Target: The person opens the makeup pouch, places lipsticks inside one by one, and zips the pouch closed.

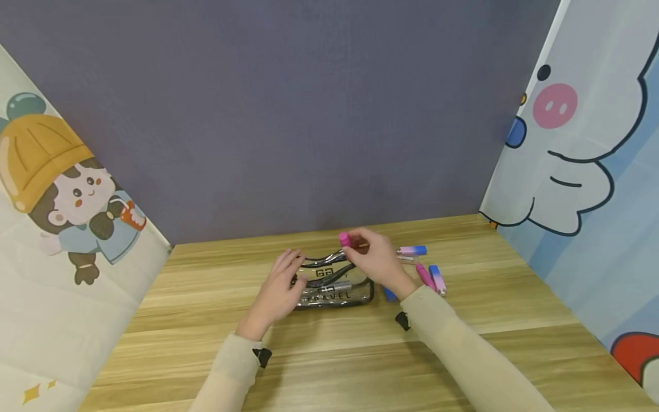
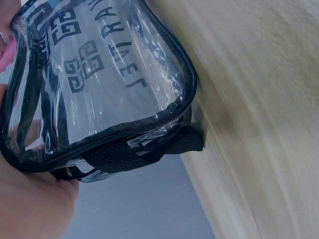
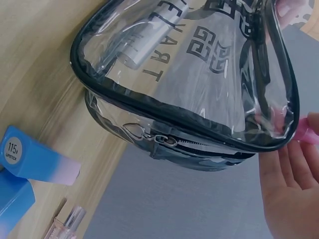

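A clear travel pouch [image 1: 337,294] with black piping and dark lettering stands on the table, its top parted. At its left end my left hand [image 1: 278,289] grips the edge, thumb on the near side; through the plastic in the left wrist view, part of the hand shows. My right hand [image 1: 378,257] pinches a pink cosmetic tube [image 1: 344,239] upright over the pouch's far right rim. Inside the pouch lies a silver tube [image 3: 152,40]. A zipper with a heart-shaped pull [image 3: 133,131] shows at the pouch's right end.
Right of the pouch lie a blue-and-pink lipstick box [image 1: 437,280], another such box [image 1: 413,250], a pink tube [image 1: 425,276] and a blue item [image 1: 390,294] partly under my right wrist. A small clear-and-silver tube [image 3: 70,221] lies nearby. A grey wall [image 1: 329,114] stands behind the table.
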A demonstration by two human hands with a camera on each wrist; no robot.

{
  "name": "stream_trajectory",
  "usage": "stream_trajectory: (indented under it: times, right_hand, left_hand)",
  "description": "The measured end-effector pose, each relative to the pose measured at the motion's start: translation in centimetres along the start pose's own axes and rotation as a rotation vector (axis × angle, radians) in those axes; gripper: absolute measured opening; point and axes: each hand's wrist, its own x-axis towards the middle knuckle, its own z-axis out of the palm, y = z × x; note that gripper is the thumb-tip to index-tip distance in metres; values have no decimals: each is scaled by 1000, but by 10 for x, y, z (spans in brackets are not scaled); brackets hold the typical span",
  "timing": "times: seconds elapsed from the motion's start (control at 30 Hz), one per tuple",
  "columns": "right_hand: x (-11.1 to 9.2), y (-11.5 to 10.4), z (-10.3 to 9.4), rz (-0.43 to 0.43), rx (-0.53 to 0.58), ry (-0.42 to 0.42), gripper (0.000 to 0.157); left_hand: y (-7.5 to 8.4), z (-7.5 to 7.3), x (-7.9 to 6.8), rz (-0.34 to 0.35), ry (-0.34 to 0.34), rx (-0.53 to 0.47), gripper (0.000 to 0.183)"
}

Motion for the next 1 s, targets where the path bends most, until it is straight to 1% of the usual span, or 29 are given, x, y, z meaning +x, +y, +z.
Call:
stream_trajectory:
  times: [0.3, 0.47, 0.7, 1.0]
  right_hand:
    - [-2, -2, 3, 14, -40, -52, 27]
    - [-2, -4, 5, 5, -49, -88, 27]
    - [-1, -5, 6, -41, -120, -129, 29]
    - [1, -9, 8, -42, -192, -169, 29]
  left_hand:
    - [0, 1, 0, -2, -1, 9, 53]
    - [0, 1, 0, -5, 1, 12, 53]
    - [-1, 2, 0, 0, 4, 9, 53]
    - [-3, 2, 1, 2, 1, 4, 53]
